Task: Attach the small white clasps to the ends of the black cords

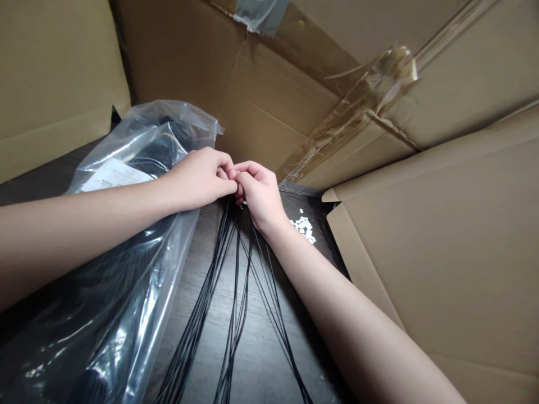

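My left hand (202,177) and my right hand (259,191) meet above a dark wooden table (261,348), fingertips pinched together. Both are closed on the upper ends of several thin black cords (236,303), which hang down from the fingers and run toward me across the table. What exactly sits between the fingertips is hidden. My left forearm lies over a clear plastic bag (126,269) filled with more black cords and a white paper label (113,175).
Brown cardboard flaps (442,235) with torn clear tape (357,118) stand around the table at the back and right. A small pile of white bits (304,227) lies on the table just right of my right wrist.
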`<state>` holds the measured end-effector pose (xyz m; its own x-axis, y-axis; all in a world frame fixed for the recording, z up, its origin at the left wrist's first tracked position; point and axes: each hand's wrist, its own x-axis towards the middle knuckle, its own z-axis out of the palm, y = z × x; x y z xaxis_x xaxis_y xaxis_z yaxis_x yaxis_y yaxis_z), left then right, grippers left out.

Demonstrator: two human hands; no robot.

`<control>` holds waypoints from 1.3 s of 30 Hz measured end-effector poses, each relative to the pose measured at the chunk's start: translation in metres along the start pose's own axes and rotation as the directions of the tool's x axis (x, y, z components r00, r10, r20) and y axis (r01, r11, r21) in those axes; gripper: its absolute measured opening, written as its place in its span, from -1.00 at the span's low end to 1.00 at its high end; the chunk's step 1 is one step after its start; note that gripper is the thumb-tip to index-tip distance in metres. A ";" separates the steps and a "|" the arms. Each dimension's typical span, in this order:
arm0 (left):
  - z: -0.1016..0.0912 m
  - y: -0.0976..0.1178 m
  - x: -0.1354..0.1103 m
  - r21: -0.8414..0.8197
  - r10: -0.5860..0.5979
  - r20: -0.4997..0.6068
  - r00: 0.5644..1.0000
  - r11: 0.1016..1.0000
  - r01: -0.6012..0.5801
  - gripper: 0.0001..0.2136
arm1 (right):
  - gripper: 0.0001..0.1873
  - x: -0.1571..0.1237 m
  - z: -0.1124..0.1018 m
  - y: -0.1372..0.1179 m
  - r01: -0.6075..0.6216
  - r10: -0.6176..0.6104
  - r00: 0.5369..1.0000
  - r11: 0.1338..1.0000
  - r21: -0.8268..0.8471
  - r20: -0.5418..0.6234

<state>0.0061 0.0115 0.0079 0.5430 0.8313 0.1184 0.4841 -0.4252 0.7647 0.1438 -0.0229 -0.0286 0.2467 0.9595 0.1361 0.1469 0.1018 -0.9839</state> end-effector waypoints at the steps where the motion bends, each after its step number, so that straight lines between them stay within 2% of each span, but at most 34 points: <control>1: 0.000 0.000 0.000 -0.007 -0.002 0.000 1.000 1.000 0.002 -0.96 | -0.86 0.000 0.000 0.000 -0.002 0.002 1.000 1.000 0.001 0.000; 21: 0.001 0.000 0.000 0.011 0.004 0.002 1.000 1.000 -0.004 -0.95 | -0.86 0.000 0.001 -0.001 -0.002 0.002 1.000 1.000 -0.007 0.002; 29: 0.004 -0.002 -0.002 0.127 0.046 0.008 0.999 0.991 -0.047 -0.94 | -0.84 -0.001 0.001 -0.001 0.008 -0.008 1.000 0.999 -0.034 0.007; 39: 0.005 -0.001 -0.002 0.150 0.058 0.005 0.998 0.987 -0.058 -0.95 | -0.85 -0.001 0.001 0.000 0.019 -0.019 1.000 0.998 -0.058 0.008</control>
<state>0.0080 0.0086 0.0035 0.5735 0.8034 0.1600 0.5490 -0.5219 0.6528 0.1428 -0.0236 -0.0284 0.2365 0.9594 0.1534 0.2070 0.1045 -0.9728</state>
